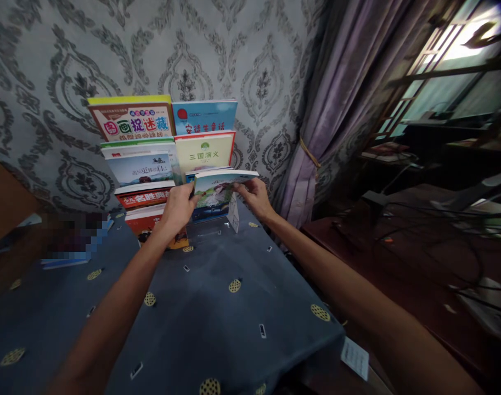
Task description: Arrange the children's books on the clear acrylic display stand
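Both of my hands hold a book with a green landscape cover (213, 189), tilted in front of the lower right part of a tiered book rack (233, 214). My left hand (180, 204) grips its left edge, while my right hand (254, 196) has the fingers on its right side. Behind it stand a cream book with a red edge (204, 153) and a blue book (204, 116). In the left column are a brown-and-yellow picture book (130, 122), a blue-white book (141, 167), a red book (145, 199) and an orange-red book (147, 222). Another dark blue cover shows below the held book.
The rack stands on a table with a blue patterned cloth (201, 318), against a patterned wall (217, 55). Blue-edged books (75, 258), partly blurred out, lie at left. A tied purple curtain (308, 164) hangs at right, beside a dark red table (418, 258) with tangled cables.
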`<state>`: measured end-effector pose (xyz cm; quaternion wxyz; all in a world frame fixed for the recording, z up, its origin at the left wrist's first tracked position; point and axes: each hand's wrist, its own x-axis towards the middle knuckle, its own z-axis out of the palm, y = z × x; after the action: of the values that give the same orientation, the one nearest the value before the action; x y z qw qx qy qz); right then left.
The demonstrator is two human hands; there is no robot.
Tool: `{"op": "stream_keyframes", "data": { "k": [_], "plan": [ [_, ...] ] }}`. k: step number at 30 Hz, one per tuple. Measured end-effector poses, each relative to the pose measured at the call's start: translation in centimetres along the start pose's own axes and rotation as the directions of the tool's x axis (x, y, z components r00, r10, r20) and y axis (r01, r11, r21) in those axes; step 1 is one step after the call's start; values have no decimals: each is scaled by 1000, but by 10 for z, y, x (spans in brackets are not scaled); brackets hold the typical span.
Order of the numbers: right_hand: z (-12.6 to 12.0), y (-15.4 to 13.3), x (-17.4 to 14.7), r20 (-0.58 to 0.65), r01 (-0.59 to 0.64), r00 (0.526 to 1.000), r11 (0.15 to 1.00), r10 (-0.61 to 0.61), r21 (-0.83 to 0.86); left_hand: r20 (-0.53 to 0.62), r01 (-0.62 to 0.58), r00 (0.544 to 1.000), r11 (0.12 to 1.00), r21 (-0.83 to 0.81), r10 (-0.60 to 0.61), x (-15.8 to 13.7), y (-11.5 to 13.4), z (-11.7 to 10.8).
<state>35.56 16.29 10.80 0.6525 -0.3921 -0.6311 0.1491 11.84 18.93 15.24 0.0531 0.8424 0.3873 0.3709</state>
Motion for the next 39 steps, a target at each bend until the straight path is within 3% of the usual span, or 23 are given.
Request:
{"op": "stream_keyframes", "data": {
  "k": [10, 20, 26, 32, 35, 39],
  "plan": [
    [-3, 10, -3, 12, -31, 999, 1000, 31, -5, 34, -25, 999, 999, 22, 24, 2, -2, 3],
    [-1, 18, -5, 20, -41, 999, 998, 43, -57, 85, 28, 996, 999, -15, -27, 0, -5, 4],
    [0, 18, 2, 91, -97, 991, 994, 101, -56, 123, 84, 987, 989, 120, -99, 4, -2, 3],
    [-1, 19, 8, 130, -127, 984, 992, 125, 6, -110, -83, 988, 967, 242, 113, 4, 19, -24],
    [-3, 19, 12, 144, -126, 982, 992, 123, 17, -29, -176, 980, 919, 353, 199, 12, 27, -36],
    [-5, 19, 16, 178, -129, 976, 992, 127, 0, 62, -199, 979, 862, 466, 192, 21, 29, -42]
  ]
}}
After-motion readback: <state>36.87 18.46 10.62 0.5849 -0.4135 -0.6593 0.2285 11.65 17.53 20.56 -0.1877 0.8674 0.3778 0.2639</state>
